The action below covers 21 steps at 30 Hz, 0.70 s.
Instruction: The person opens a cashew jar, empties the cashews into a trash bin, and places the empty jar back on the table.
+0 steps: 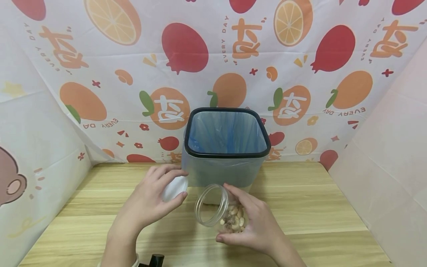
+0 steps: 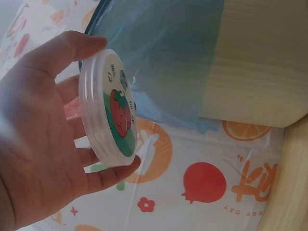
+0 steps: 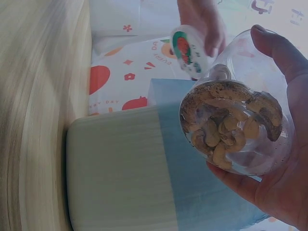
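Note:
A white round lid (image 1: 175,188) is gripped by its edge between the thumb and fingers of my left hand (image 1: 151,196). Its outer face carries a red and green label, which the left wrist view shows on the lid (image 2: 118,108). My right hand (image 1: 258,222) holds a clear jar (image 1: 211,205), tilted with its uncovered mouth toward the left. Inside lie cashew nuts (image 1: 235,218), some with dark specks or skins, gathered at the bottom in the right wrist view. Lid and jar are apart, both in front of the trash bin (image 1: 227,168).
The bin has a black rim (image 1: 228,155) and a blue plastic bag (image 1: 230,129) lining it. It stands at the back of the wooden table (image 1: 300,207), near a fruit-print cloth (image 1: 213,48). A black object (image 1: 156,260) shows by the left wrist.

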Each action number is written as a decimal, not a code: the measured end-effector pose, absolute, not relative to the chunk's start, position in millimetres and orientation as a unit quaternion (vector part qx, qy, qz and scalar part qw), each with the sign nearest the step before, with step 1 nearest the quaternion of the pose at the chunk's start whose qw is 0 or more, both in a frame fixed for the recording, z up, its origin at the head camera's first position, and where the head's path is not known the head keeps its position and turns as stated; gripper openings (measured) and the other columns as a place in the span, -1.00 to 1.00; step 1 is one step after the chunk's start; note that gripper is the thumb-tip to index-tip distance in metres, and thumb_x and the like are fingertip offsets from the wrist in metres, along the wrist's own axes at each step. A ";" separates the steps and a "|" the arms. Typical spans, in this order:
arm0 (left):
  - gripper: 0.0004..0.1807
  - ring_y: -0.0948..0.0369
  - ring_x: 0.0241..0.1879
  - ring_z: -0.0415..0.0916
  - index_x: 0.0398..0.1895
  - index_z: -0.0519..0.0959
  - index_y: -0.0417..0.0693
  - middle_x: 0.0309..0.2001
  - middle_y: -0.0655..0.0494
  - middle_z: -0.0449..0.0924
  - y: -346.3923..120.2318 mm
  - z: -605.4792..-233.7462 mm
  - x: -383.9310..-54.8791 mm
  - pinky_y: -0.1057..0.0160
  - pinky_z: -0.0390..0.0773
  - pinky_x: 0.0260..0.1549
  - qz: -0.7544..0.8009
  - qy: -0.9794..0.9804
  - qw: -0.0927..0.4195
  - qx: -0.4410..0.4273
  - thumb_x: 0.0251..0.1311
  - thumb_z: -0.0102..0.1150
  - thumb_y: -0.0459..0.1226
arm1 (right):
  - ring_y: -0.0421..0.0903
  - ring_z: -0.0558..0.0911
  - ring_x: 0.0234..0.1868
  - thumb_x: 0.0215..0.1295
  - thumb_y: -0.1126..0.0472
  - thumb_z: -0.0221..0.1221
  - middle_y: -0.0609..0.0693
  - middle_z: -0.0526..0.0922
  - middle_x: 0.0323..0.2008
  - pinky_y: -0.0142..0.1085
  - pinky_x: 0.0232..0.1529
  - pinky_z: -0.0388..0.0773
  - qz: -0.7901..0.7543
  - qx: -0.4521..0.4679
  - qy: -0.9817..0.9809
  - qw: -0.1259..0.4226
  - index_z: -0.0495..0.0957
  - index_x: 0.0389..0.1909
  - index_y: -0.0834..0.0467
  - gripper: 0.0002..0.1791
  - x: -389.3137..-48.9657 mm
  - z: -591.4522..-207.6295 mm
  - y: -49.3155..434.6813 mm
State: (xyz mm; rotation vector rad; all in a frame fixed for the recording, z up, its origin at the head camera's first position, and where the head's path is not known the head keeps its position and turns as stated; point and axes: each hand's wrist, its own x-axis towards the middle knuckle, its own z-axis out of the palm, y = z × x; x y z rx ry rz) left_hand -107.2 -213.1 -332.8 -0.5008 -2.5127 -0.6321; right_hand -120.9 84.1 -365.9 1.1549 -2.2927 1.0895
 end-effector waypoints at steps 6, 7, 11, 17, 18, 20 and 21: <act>-0.55 0.16 0.11 0.37 0.05 0.61 0.27 0.10 0.31 0.52 -218.3 -342.2 -113.7 0.06 0.55 -0.23 -0.220 -0.930 0.233 -0.181 0.02 0.43 -0.07 | -0.19 0.61 0.16 -0.24 -0.31 0.54 -0.13 0.56 0.25 -0.21 0.08 0.62 0.384 0.406 -0.811 0.174 0.31 0.44 0.02 0.16 -120.2 -365.6 84.5; -0.55 0.16 0.09 0.38 0.04 0.61 0.27 0.09 0.30 0.52 -219.2 -343.6 -114.7 0.07 0.55 -0.24 -0.220 -0.931 0.228 -0.180 0.01 0.43 -0.07 | -0.19 0.61 0.16 -0.24 -0.31 0.54 -0.13 0.56 0.25 -0.21 0.08 0.62 0.383 0.406 -0.811 0.174 0.31 0.44 0.02 0.16 -120.1 -365.5 84.6; -0.56 0.13 0.07 0.39 0.02 0.61 0.28 0.08 0.28 0.53 -222.1 -348.8 -118.5 0.06 0.54 -0.23 -0.222 -0.937 0.206 -0.174 0.00 0.44 -0.07 | -0.19 0.61 0.17 -0.23 -0.31 0.54 -0.13 0.55 0.26 -0.20 0.09 0.61 0.383 0.405 -0.813 0.170 0.31 0.44 0.01 0.16 -119.9 -365.1 84.8; -0.56 0.08 0.06 0.41 0.01 0.61 0.28 0.08 0.25 0.55 -225.7 -354.0 -123.0 0.04 0.54 -0.22 -0.219 -0.943 0.185 -0.166 0.00 0.44 -0.07 | -0.19 0.61 0.16 -0.23 -0.30 0.54 -0.13 0.55 0.25 -0.21 0.09 0.61 0.383 0.404 -0.813 0.170 0.31 0.44 0.01 0.16 -120.5 -365.2 84.7; -0.57 0.08 0.05 0.41 0.01 0.61 0.27 0.08 0.25 0.55 -226.1 -354.6 -123.6 0.04 0.54 -0.22 -0.219 -0.944 0.183 -0.166 0.00 0.44 -0.07 | -0.19 0.61 0.16 -0.24 -0.30 0.55 -0.13 0.55 0.25 -0.20 0.09 0.61 0.383 0.403 -0.814 0.170 0.31 0.44 0.01 0.16 -120.6 -365.3 84.8; -0.57 0.08 0.05 0.41 -0.01 0.61 0.27 0.07 0.25 0.55 -227.0 -355.9 -125.0 0.04 0.54 -0.21 -0.219 -0.944 0.180 -0.167 0.00 0.44 -0.08 | -0.19 0.61 0.16 -0.24 -0.30 0.55 -0.14 0.55 0.25 -0.20 0.09 0.61 0.384 0.401 -0.814 0.167 0.31 0.44 0.01 0.16 -120.5 -365.2 84.8; -0.58 0.08 0.05 0.41 -0.01 0.61 0.27 0.06 0.25 0.55 -227.4 -356.6 -125.8 0.04 0.54 -0.20 -0.219 -0.945 0.178 -0.166 0.00 0.44 -0.08 | -0.20 0.61 0.17 -0.24 -0.30 0.55 -0.14 0.55 0.25 -0.20 0.10 0.61 0.384 0.400 -0.815 0.165 0.31 0.44 0.01 0.16 -120.5 -365.2 84.9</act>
